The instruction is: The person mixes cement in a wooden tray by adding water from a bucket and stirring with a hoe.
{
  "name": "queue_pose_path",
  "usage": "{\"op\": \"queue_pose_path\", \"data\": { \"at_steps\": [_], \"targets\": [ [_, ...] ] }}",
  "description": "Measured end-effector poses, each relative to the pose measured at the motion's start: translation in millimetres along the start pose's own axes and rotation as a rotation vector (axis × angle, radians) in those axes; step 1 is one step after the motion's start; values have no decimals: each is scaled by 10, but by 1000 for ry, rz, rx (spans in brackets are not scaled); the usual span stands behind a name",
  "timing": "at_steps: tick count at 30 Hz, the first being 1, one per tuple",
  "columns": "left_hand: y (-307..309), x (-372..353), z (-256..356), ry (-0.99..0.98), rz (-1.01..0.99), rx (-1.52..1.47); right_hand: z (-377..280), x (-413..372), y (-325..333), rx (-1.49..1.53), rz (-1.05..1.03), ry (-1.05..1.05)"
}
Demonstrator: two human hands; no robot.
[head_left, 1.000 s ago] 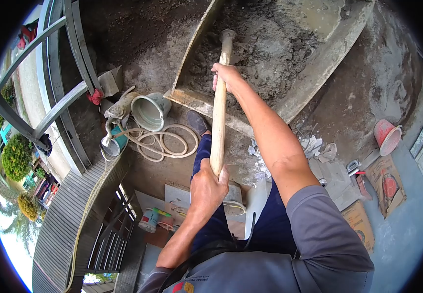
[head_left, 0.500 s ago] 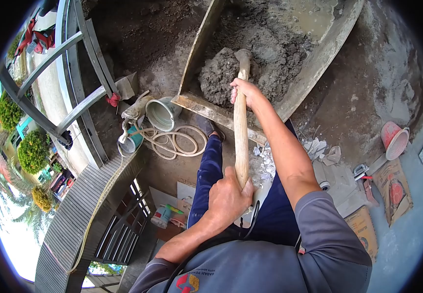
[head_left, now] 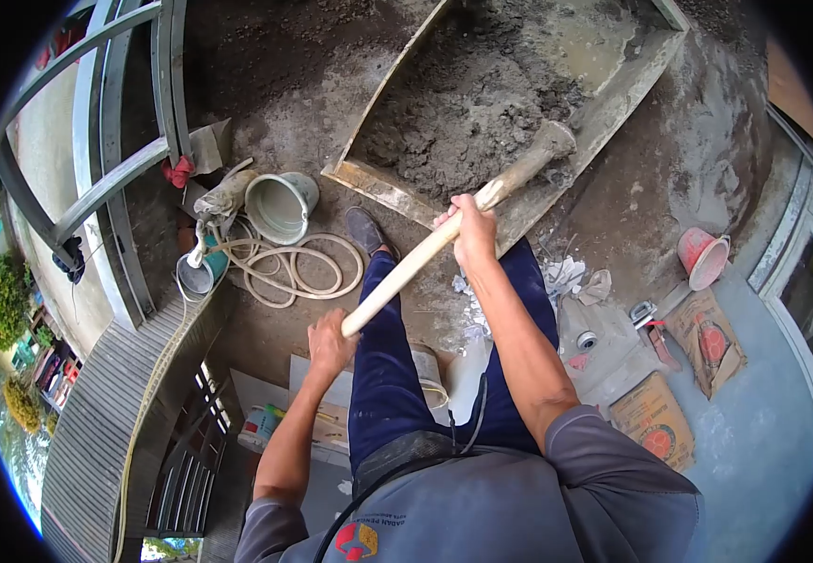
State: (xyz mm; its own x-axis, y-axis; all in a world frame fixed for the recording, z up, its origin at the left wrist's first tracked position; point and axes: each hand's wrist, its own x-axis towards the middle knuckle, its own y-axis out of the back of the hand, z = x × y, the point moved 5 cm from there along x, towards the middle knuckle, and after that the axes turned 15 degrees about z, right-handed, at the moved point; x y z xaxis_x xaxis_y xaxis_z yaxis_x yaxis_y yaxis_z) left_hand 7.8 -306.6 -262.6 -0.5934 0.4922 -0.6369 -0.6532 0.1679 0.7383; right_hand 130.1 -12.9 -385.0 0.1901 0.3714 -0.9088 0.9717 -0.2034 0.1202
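Observation:
A long wooden-handled hoe (head_left: 416, 258) runs slantwise across my front. My left hand (head_left: 331, 340) is closed round the handle's near end, by my left thigh. Farther up the shaft, my right hand (head_left: 475, 230) wraps round it just above the trough's near edge. The hoe's mortar-caked head end (head_left: 552, 141) is over the right side of a wooden mixing trough (head_left: 383, 190); its blade is not clearly visible. Wet grey mortar (head_left: 472, 122) lies in the trough, with watery slurry (head_left: 594, 61) toward the far right.
A grey bucket (head_left: 280, 211), a coiled hose (head_left: 303, 281) and a small teal pail (head_left: 202, 272) stand left of my foot. At right are a red bucket (head_left: 704, 258) and cement bags (head_left: 655, 422). A metal frame (head_left: 111, 188) rises at left.
The hoe's head has swung right across the trough, and its handle now slants. My left hand has moved left and forward with the handle's end; my right hand has shifted slightly nearer me.

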Motion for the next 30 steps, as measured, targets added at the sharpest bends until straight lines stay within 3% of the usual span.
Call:
{"op": "queue_pose_path", "data": {
  "at_steps": [3, 5, 8, 12, 14, 17, 20, 22, 25, 30],
  "targets": [
    [-756, 222, -620, 193, -44, -6, 331, -102, 20, 4, 26, 101],
    [-829, 84, -747, 76, 4, -29, 330, -355, 44, -38, 26, 175],
    [-323, -366, -689, -117, 47, -201, 335, -716, 20, -95, -23, 118],
    [702, -942, -264, 25, -40, -228, 347, -934, -168, -161, -54, -81],
    [979, -936, 24, 151, -28, -120, 484, -683, -368, -189, -42, -193],
    [995, -326, 631, 176, 19, -13, 783, 257, -731, -243, -45, -305],
    [1104, 303, 1118, 234, 45, -49, 580, 799, -1089, -284, -14, -261],
    [906, 417, 1289, 202, 53, -2, 350, 945, -1096, -250, -19, -295],
    [494, 583, 1556, 150, 70, 29, -109, 1271, -1092, -238, -29, -180],
    [-192, 517, 1996, 69, 109, -195, -1019, 1317, -980, -300, -142, 26]
  ]
}}
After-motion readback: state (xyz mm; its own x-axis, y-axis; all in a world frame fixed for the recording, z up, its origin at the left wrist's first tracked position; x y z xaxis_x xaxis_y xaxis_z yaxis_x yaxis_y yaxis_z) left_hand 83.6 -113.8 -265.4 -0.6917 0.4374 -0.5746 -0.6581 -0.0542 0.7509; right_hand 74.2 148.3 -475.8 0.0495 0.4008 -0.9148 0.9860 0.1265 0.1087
